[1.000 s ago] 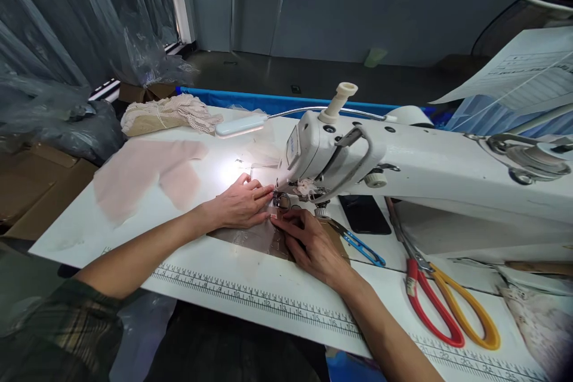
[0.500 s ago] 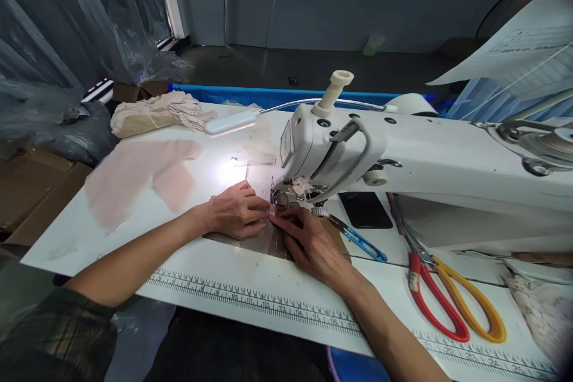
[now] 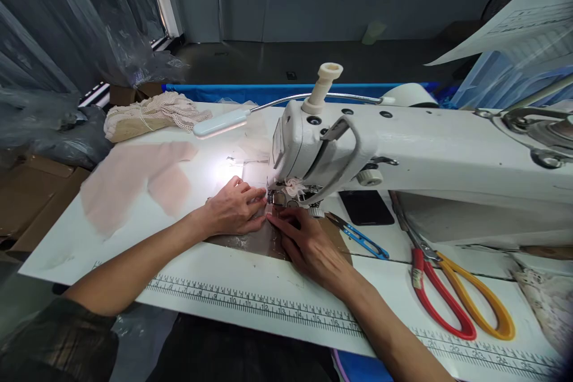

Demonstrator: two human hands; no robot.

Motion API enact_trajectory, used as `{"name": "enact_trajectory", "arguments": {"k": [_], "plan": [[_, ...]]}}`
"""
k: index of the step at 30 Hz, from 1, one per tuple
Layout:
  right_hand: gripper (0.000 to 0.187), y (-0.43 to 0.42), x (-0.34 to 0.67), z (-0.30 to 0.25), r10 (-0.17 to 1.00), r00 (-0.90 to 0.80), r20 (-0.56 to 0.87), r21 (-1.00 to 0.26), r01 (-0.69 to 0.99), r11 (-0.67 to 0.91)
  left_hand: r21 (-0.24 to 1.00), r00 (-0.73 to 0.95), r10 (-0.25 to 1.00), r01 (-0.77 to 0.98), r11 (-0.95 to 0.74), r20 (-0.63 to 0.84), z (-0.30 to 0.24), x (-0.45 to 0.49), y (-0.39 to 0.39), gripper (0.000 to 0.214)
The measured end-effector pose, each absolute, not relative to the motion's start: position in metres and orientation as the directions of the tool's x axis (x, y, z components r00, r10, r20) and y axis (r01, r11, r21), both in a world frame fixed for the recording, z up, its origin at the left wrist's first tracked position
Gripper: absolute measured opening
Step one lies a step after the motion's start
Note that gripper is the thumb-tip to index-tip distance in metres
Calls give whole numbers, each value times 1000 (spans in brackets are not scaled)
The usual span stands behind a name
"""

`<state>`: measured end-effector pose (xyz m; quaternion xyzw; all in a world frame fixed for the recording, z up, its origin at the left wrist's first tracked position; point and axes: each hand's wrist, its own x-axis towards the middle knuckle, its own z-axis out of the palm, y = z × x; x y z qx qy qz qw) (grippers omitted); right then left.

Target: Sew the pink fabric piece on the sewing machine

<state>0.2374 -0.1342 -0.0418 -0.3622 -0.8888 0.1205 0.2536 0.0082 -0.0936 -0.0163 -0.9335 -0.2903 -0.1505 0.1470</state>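
My left hand (image 3: 237,208) is at the left of the presser foot of a white sewing machine (image 3: 380,143). Its fingers are bent and closed on the edge of a thin, sheer piece of fabric (image 3: 257,240). From the right, my right hand (image 3: 308,242) comes in just in front of the needle area, with thumb and forefinger pinched on the same fabric. The fingertips of both hands almost meet there. The fabric's far part runs behind my left hand and is hard to make out in the lamp's glare.
Pale pink fabric pieces (image 3: 134,182) and a bundle of lace trim (image 3: 154,113) lie to the left. A lamp (image 3: 221,124) hangs over the table. Right of my hands are blue thread snips (image 3: 358,236), a black phone (image 3: 366,208) and red-and-yellow-handled scissors (image 3: 447,286). A ruler tape (image 3: 250,304) lines the front edge.
The view has shifted slightly. Both hands keep their places by the presser foot, and their hold on the fabric looks nearly the same.
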Motion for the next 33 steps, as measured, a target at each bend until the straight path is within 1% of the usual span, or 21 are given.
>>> {"name": "enact_trajectory", "arguments": {"k": [3, 6, 9, 11, 13, 17, 19, 21, 23, 25, 27, 28, 31, 33], "plan": [[39, -134, 237, -42, 710, -596, 375, -402, 586, 704, -194, 765, 531, 620, -760, 365, -16, 11, -94, 40], [39, -133, 240, -40, 728, -589, 353, -437, 584, 684, -184, 742, 567, 651, -736, 359, -16, 11, -93, 39], [38, -129, 244, -37, 770, -556, 312, -485, 604, 632, -100, 719, 596, 664, -741, 357, -19, 8, -89, 37], [36, -124, 247, -34, 803, -508, 312, -534, 605, 591, -23, 718, 601, 648, -761, 352, -20, 5, -86, 34], [34, -120, 249, -32, 823, -466, 325, -597, 574, 561, 20, 728, 589, 623, -782, 352, -20, 2, -82, 32], [32, -117, 250, -29, 851, -433, 299, -683, 525, 507, 8, 730, 574, 616, -788, 372, -8, -4, -81, 37], [32, -118, 249, -28, 864, -420, 278, -698, 529, 482, 7, 716, 588, 632, -775, 377, 2, -8, -85, 33], [33, -119, 248, -29, 871, -412, 267, -698, 540, 469, 34, 734, 585, 613, -789, 345, 11, -12, -94, 24], [33, -118, 248, -29, 878, -406, 255, -697, 552, 458, 118, 789, 547, 537, -835, 280, 14, -15, -104, 19], [33, -116, 248, -28, 882, -411, 231, -699, 561, 444, 251, 836, 492, 436, -864, 241, 11, -16, -114, 15], [33, -113, 249, -23, 873, -453, 180, -694, 571, 439, 366, 835, 478, 370, -854, 271, 2, -17, -120, 14], [33, -111, 249, -18, 866, -479, 144, -682, 586, 438, 404, 820, 488, 355, -843, 298, -3, -17, -122, 14], [31, -111, 247, 0, 832, -553, 34, -615, 644, 454, 461, 771, 524, 341, -819, 361, -15, -17, -123, 12], [28, -116, 243, 10, 791, -611, 24, -599, 625, 500, 472, 759, 530, 334, -816, 379, -19, -16, -122, 14]]}}
